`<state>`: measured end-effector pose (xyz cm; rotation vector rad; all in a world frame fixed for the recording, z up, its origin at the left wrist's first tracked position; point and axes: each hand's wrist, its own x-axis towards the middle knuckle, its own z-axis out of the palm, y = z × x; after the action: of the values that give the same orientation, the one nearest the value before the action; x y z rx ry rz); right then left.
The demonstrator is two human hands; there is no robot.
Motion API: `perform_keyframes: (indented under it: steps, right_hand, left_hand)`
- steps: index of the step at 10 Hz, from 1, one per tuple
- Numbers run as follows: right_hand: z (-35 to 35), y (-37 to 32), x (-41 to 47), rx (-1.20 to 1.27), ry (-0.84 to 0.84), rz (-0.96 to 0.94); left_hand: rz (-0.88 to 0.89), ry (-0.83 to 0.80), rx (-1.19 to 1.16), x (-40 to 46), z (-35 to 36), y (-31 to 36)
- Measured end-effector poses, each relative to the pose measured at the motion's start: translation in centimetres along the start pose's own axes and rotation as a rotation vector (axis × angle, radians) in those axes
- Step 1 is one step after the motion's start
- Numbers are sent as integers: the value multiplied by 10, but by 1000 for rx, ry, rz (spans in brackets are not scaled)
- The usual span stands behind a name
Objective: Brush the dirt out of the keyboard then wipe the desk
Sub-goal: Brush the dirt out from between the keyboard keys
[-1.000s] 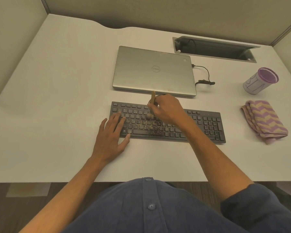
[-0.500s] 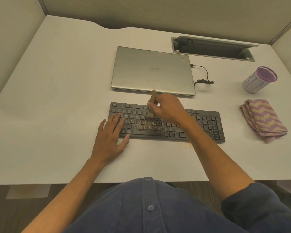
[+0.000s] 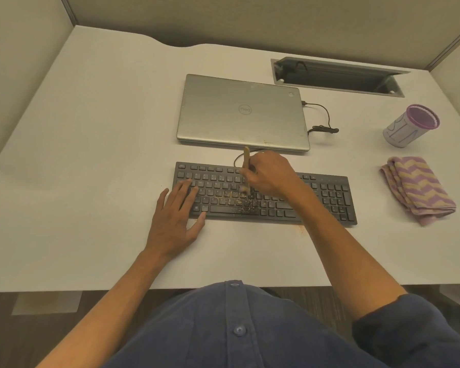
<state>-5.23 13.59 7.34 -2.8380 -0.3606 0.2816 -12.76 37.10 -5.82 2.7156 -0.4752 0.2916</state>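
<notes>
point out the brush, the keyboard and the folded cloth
brush [image 3: 246,158], head view, on the wooden handle above the right hand
keyboard [image 3: 335,197], head view, on the number pad at its right end
folded cloth [image 3: 417,189], head view, middle of its striped top

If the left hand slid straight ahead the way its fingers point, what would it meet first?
The left hand already rests its fingers on the left end of the keyboard. Pointing up and slightly right, it would likely reach the brush in the right hand, though depth is unclear.
</notes>
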Motion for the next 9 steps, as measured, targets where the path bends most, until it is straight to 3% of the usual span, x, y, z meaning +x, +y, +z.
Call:
perform_keyframes:
  steps: [1,3,4,6,7,9]
  right_hand:
    - [1,0,-1,23,83,15]
    - [6,9,0,1,58,70]
    - [7,12,-4,20,156,57]
    - [5,15,-3,43,58,78]
    - [7,12,-4,67,156,62]
    - [11,13,-6,67,103,87]
  left_hand:
    - [0,0,-3,1,0,0]
    - [-4,12,-2,0,0,0]
    - [0,9,-4,1,-1,1]
    - [-6,9,-3,0,0,0]
    - [-2,16,-9,1,0,0]
    - [-3,15,0,0,1,0]
